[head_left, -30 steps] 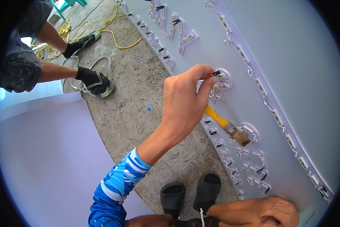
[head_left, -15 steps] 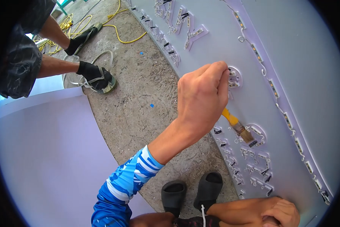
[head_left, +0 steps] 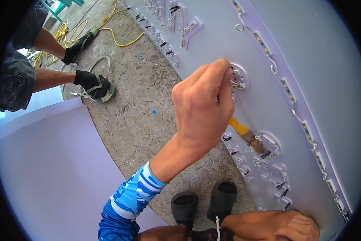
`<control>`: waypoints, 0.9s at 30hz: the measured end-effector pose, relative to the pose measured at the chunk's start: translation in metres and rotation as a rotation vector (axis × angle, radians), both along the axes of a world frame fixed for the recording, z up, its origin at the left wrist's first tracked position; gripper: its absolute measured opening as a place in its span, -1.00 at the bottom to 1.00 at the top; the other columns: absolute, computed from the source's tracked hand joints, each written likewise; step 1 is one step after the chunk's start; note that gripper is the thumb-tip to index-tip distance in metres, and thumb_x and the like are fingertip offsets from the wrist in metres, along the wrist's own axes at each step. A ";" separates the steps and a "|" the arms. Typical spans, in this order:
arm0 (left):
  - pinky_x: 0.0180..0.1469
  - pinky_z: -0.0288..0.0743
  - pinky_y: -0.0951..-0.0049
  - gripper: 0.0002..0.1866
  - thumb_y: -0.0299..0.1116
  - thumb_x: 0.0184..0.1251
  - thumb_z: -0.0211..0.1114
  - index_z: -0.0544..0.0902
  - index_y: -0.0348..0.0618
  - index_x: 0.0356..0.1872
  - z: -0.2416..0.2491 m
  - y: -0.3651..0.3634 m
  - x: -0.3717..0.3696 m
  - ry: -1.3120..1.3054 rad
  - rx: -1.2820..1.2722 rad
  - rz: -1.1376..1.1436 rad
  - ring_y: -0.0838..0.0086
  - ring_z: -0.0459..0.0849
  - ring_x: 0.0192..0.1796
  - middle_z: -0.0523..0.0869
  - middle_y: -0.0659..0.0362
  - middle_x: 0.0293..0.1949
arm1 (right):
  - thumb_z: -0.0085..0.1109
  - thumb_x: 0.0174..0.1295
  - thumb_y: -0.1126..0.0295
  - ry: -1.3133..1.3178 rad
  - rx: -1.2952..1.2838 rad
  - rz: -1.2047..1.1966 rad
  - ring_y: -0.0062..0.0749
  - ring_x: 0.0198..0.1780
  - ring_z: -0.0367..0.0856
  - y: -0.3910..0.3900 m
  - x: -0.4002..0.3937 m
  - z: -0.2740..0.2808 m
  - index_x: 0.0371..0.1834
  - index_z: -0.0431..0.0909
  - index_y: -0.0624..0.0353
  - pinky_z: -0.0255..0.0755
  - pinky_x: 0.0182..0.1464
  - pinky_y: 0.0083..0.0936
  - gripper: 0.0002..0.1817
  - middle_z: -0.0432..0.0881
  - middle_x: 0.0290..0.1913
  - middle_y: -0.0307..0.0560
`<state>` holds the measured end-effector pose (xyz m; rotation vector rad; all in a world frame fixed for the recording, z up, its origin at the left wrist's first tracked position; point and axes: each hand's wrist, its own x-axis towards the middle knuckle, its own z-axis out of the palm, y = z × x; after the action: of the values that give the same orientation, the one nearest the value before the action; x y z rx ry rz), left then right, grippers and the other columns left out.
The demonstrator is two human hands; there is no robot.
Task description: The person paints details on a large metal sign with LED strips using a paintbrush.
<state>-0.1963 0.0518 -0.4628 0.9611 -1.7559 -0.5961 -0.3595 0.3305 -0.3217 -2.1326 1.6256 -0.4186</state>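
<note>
My left hand (head_left: 202,102), below a blue-and-white patterned sleeve, is closed over the panel, knuckles up, thumb and index finger pinched together. From beneath it sticks out a yellow-handled paintbrush (head_left: 247,133), its bristles down on a round letter (head_left: 273,144) made of white strips with small LED modules. The pinched fingertips are beside another round letter (head_left: 240,77); a small dark bit shows there, which I cannot make out. My right hand (head_left: 298,228) lies over my bent knee at the lower right, its fingers loosely curved and partly cut off by the view.
The large grey panel (head_left: 321,72) carries a wired row of LED modules (head_left: 287,89) and several raised letters. Another person's feet (head_left: 94,85) stand at left near a yellow cord (head_left: 126,43). A white sheet (head_left: 60,160) lies on concrete (head_left: 140,132). My black slides (head_left: 222,197) are below.
The view has shifted slightly, so the upper panel and my left hand sit a little further left. The paintbrush stays on the same round letter; my right hand remains on the knee.
</note>
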 end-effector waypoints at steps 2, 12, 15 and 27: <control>-0.60 0.24 0.46 -0.92 -0.60 0.15 0.33 0.63 -0.28 -0.34 0.001 0.001 -0.001 -0.009 -0.011 0.018 0.47 0.42 -0.66 0.53 0.13 -0.62 | -0.06 0.17 0.54 -0.019 0.055 0.050 -0.28 -0.14 0.68 -0.002 0.002 0.005 -0.18 0.57 0.39 0.51 0.07 -0.50 -0.76 0.70 -0.18 -0.01; -0.60 0.22 0.54 -0.97 -0.57 0.19 0.32 0.67 -0.28 -0.35 0.002 0.001 -0.004 0.012 -0.005 0.056 0.62 0.37 -0.69 0.55 0.13 -0.65 | -0.06 0.21 0.54 -0.079 0.437 0.095 -0.53 -0.13 0.68 -0.018 -0.004 0.020 -0.14 0.56 0.33 0.50 0.04 -0.56 -0.77 0.70 -0.08 -0.09; -0.60 0.24 0.49 -0.98 -0.56 0.22 0.30 0.66 -0.28 -0.34 0.003 0.000 0.001 0.012 0.042 0.026 0.60 0.39 -0.70 0.57 0.11 -0.65 | -0.07 0.23 0.54 0.045 0.154 0.123 -0.45 -0.08 0.68 0.008 -0.015 0.013 -0.07 0.56 0.35 0.50 0.10 -0.52 -0.73 0.69 0.00 -0.07; -0.41 0.51 0.26 -0.92 -0.54 0.28 0.22 0.58 -0.37 -0.35 0.005 0.006 0.001 0.167 0.315 -0.021 0.12 0.70 -0.49 0.67 -0.08 -0.55 | 0.24 0.07 0.36 -0.288 0.519 -0.104 -0.28 -0.40 0.64 0.003 -0.012 0.012 -0.26 0.60 0.26 0.43 -0.26 -0.41 -0.77 0.64 -0.47 -0.13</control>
<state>-0.1949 0.0574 -0.4579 1.0735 -1.5521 -0.9593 -0.3711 0.3330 -0.3100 -1.5354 1.4837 -0.2797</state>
